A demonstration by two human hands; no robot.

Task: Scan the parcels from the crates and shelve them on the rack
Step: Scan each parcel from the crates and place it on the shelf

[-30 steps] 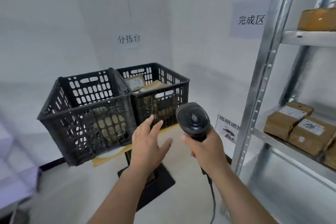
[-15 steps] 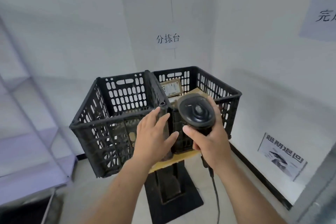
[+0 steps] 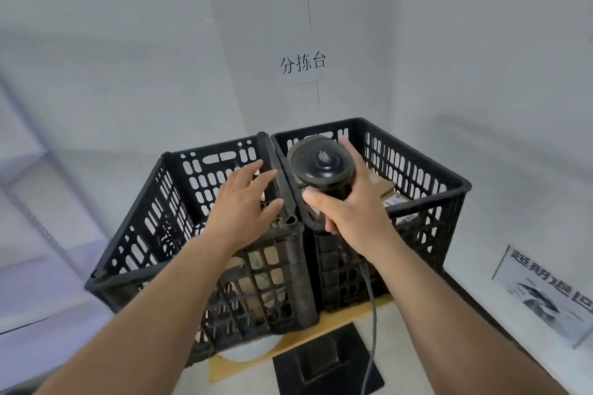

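Parcels [image 3: 390, 194] are lying in the right crate [image 3: 426, 202], brown cardboard with white labels, partly hidden behind the right hand [image 3: 349, 215]. More brown parcels [image 3: 256, 279] are showing through the front mesh of the left crate [image 3: 150, 234], low inside it (how many, cannot tell).

The two black crates are sitting side by side, walls touching along the middle, on a small yellowish tabletop [image 3: 359, 311] that is standing on a black pedestal [image 3: 324, 359]. Something white and round [image 3: 247, 353] is peeking from under the left crate's front edge.

The right hand is gripping the scanner [image 3: 321, 167], fingers curling round the handle, thumb lying across its near side. The scanner's round black head is sitting above the right crate's left part, facing the camera. Its grey cable [image 3: 372, 314] is hanging from under the hand, running down past the crate front to the floor.

The left hand [image 3: 244, 205] is hovering over the left crate's right part, fingers straight and spread, holding nothing; fingertips are pointing toward the shared wall. Whether it is touching the rim, cannot tell.

On the back wall a white sign [image 3: 303, 62] with three black characters is hanging above the crates. A printed poster [image 3: 545, 295] is leaning low on the right wall. A blurry metal rack [image 3: 35, 218] is showing at the far left.
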